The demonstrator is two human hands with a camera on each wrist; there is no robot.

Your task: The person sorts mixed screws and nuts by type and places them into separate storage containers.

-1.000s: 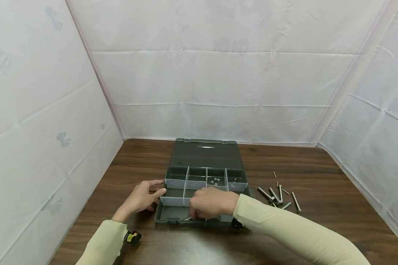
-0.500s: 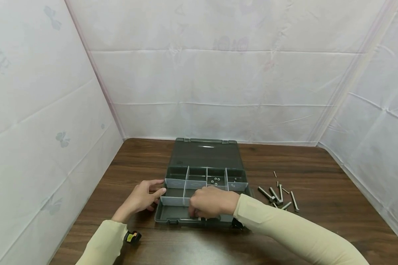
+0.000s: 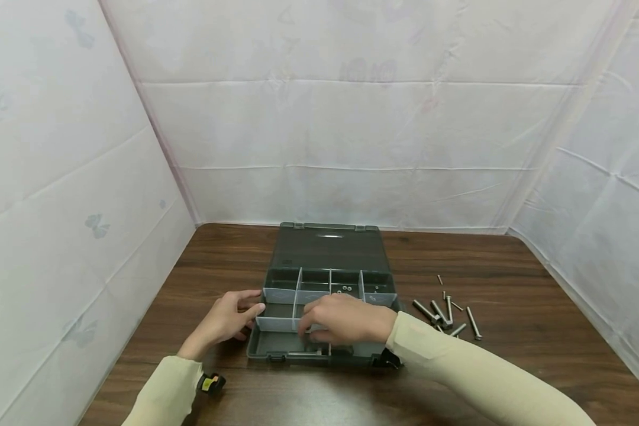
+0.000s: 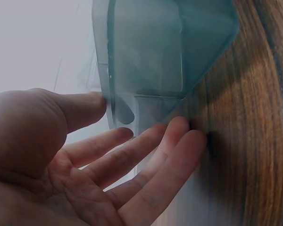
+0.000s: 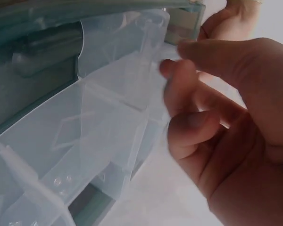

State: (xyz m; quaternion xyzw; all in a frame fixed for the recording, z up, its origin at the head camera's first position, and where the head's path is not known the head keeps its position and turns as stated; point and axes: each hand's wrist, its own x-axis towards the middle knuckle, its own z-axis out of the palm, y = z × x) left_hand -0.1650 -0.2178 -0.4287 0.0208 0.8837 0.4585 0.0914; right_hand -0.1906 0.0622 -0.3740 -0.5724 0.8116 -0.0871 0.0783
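An open grey-green compartment box [image 3: 274,341] stands at the middle of the table, its lid [image 3: 330,245] folded back. Beside its left wall is my left hand [image 3: 229,316], thumb at the rim and fingers loosely extended along the outside. In the left wrist view, those relaxed fingertips [image 4: 188,146] are right at the box's translucent wall [image 4: 151,52]. My right hand [image 3: 341,320] hovers over the front compartments with loosely bent fingers; the right wrist view shows nothing between them. Below it, a metal bolt [image 3: 310,354] lies along the front wall inside the box.
Several metal bolts [image 3: 447,316] of different sizes lie on the table right of the box. Small nuts [image 3: 346,289] sit in a rear compartment. Upright translucent dividers [image 5: 113,103] split the box. White sheeting [image 3: 319,118] encloses the table's back and sides.
My right hand has let go of the bolt, risen slightly and loosened its fingers. The bolt now shows in the front compartment. My left hand has stayed at the box's left side.
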